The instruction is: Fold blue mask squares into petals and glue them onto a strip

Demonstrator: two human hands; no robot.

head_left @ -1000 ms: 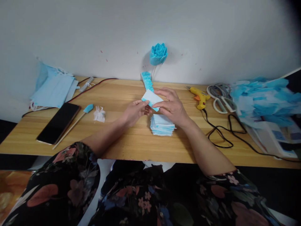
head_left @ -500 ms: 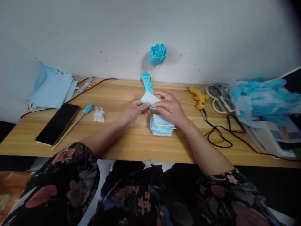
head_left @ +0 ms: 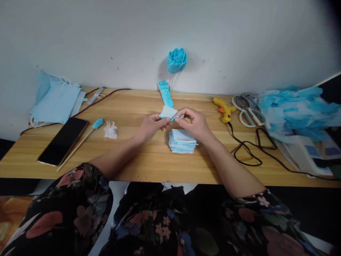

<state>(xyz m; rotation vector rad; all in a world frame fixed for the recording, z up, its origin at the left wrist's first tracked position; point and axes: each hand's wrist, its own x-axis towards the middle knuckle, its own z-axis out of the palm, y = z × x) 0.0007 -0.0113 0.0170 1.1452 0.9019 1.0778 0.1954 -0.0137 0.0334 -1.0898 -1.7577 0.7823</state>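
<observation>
Between my two hands is a small folded piece of pale blue fabric [head_left: 168, 111]. My left hand [head_left: 153, 125] pinches its left lower edge, and my right hand [head_left: 192, 122] pinches its right corner with thumb and forefinger. Just below my right hand lies a stack of cut blue-white squares [head_left: 182, 141]. Behind the held piece, a row of folded blue pieces [head_left: 165, 91] stretches toward the wall. A blue fabric flower [head_left: 177, 60] on a thin stem leans against the wall.
At the left are blue masks [head_left: 57, 101], a black phone [head_left: 63, 141], a stick with a blue tip [head_left: 77, 149] and a white scrap [head_left: 110, 130]. To the right are a yellow glue gun [head_left: 224, 109], scissors [head_left: 247, 119], a black cable [head_left: 246, 145] and heaped blue fabric [head_left: 295, 110].
My right hand's fingers have come down from the top of the piece and closed on its right corner, which is now folded over. The view has shifted slightly.
</observation>
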